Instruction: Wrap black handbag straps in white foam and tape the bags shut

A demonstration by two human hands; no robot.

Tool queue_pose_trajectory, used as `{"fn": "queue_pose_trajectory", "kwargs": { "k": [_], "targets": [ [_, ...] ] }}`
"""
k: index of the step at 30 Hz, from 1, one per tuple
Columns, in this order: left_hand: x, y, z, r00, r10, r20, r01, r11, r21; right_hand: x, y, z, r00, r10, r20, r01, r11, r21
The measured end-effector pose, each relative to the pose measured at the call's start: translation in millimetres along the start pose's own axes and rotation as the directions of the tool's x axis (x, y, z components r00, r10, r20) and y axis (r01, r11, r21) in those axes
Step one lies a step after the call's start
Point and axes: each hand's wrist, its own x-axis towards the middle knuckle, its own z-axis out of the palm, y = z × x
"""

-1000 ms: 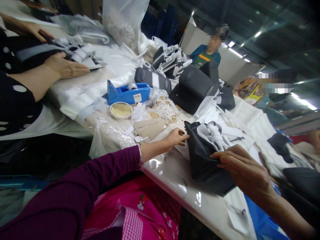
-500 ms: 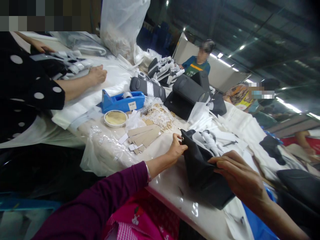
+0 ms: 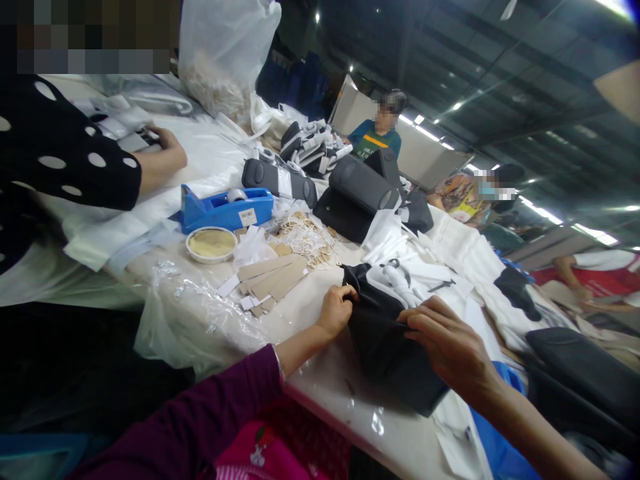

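Note:
A black handbag (image 3: 395,360) stands tilted at the table's front edge, its open top facing up. My left hand (image 3: 336,312) pinches the bag's upper left corner, close to a small gold-coloured metal fitting. Along the near rim, my right hand (image 3: 445,340) grips the edge between thumb and fingers. White wrapped straps (image 3: 397,283) lie at the bag's mouth, on its far side. Left of the bag are flat brown card strips (image 3: 273,280) and a heap of tags with white strings (image 3: 305,240).
A blue tape dispenser (image 3: 225,210) and a round tub of yellowish paste (image 3: 211,245) sit on the left. Dark bags (image 3: 363,183) are piled behind. A co-worker's polka-dot sleeve (image 3: 75,153) reaches in from the left. Other people (image 3: 377,137) work farther back.
The view has shifted, so most things appear farther left. Both my hands keep hold of the handbag's rim. The co-worker's hand at left has drawn back toward the wrapped items.

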Motion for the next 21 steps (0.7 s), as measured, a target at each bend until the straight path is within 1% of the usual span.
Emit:
{"fn": "queue_pose_trajectory", "kwargs": {
  "k": [4, 5, 7, 8, 9, 10, 11, 12, 13, 14, 16, 18, 21],
  "targets": [
    [-5.5, -2.9, -15.0, 0.998, -0.02, 0.067, 0.009, 0.987, 0.163, 13.5, -7.1, 17.0, 0.995, -0.042, 0.088, 0.043, 0.999, -0.01],
    [-8.3, -3.0, -18.8, 0.997, -0.037, 0.065, 0.023, 0.98, 0.196, 17.0, -9.2, 21.0, 0.994, -0.054, 0.099, 0.055, 0.998, -0.008],
    [-14.4, -1.5, -25.2, 0.999, -0.039, 0.02, 0.032, 0.955, 0.294, 22.6, -13.3, 27.7, 0.992, -0.082, 0.096, 0.082, 0.997, 0.006],
    [-17.2, -0.1, -27.6, 1.0, -0.001, -0.005, 0.003, 0.934, 0.357, 24.3, -15.1, 30.2, 0.991, -0.094, 0.09, 0.093, 0.996, 0.016],
    [-19.4, 1.5, -29.2, 0.998, 0.068, -0.014, -0.056, 0.905, 0.421, 25.2, -16.7, 32.3, 0.991, -0.105, 0.086, 0.104, 0.994, 0.025],
    [-21.0, 3.1, -30.1, 0.988, 0.156, 0.004, -0.139, 0.869, 0.474, 25.4, -18.1, 34.0, 0.99, -0.116, 0.081, 0.113, 0.993, 0.032],
    [-21.6, 4.4, -30.4, 0.969, 0.244, 0.05, -0.235, 0.832, 0.503, 24.9, -19.3, 35.6, 0.989, -0.125, 0.078, 0.123, 0.992, 0.036],
    [-21.4, 5.2, -30.1, 0.946, 0.306, 0.11, -0.319, 0.808, 0.495, 23.9, -20.2, 37.2, 0.988, -0.135, 0.076, 0.132, 0.991, 0.037],
    [-20.4, 5.5, -29.3, 0.932, 0.324, 0.16, -0.361, 0.82, 0.444, 22.7, -21.0, 39.0, 0.987, -0.145, 0.072, 0.143, 0.989, 0.034],
    [-18.8, 5.3, -28.3, 0.932, 0.306, 0.193, -0.359, 0.854, 0.377, 21.5, -21.6, 41.0, 0.985, -0.157, 0.065, 0.156, 0.987, 0.027],
    [-14.7, 3.8, -25.8, 0.954, 0.212, 0.213, -0.263, 0.932, 0.25, 19.6, -23.1, 46.1, 0.982, -0.183, 0.054, 0.183, 0.983, 0.002],
    [-10.2, 2.3, -23.2, 0.974, 0.116, 0.194, -0.151, 0.973, 0.175, 19.4, -25.5, 51.7, 0.976, -0.209, 0.056, 0.211, 0.977, -0.03],
    [-3.1, 2.3, -19.2, 0.99, -0.016, 0.138, -0.002, 0.991, 0.134, 20.8, -31.0, 58.5, 0.967, -0.247, 0.068, 0.252, 0.966, -0.064]
  ]
}}
